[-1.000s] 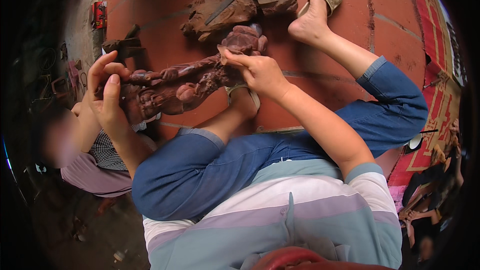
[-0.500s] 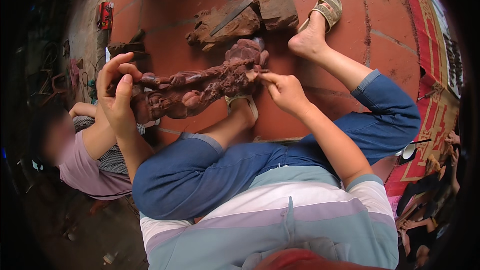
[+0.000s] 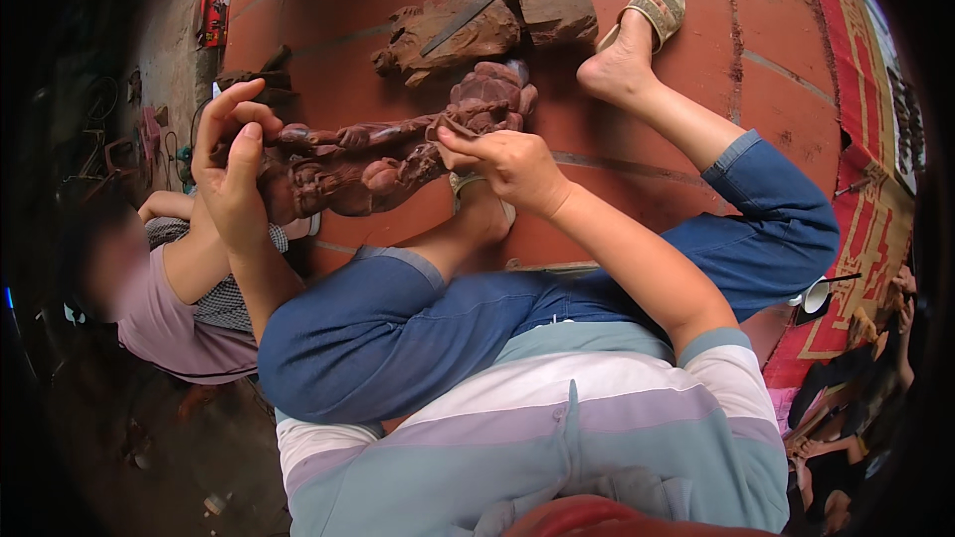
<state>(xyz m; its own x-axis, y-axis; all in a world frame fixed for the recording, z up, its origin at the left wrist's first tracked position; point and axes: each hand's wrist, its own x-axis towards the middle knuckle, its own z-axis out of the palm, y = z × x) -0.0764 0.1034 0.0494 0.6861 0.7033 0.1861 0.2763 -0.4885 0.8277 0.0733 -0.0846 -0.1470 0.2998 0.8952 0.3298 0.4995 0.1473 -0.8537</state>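
While the half-open left hand (image 3: 227,169) sits at the nine-o'clock end of the reddish carving (image 3: 383,176), its hold unclear, the right hand (image 3: 514,161), tightly pinching a brown scrap (image 3: 451,126), has slid toward nine, suggesting back-and-forth rubbing. The carving is at eleven in view; a white cup (image 3: 813,298) at three, contents unclear; rough wood blocks (image 3: 557,5) at twelve.

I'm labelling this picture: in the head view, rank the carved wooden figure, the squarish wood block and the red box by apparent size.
1. Carved wooden figure
2. Squarish wood block
3. Red box
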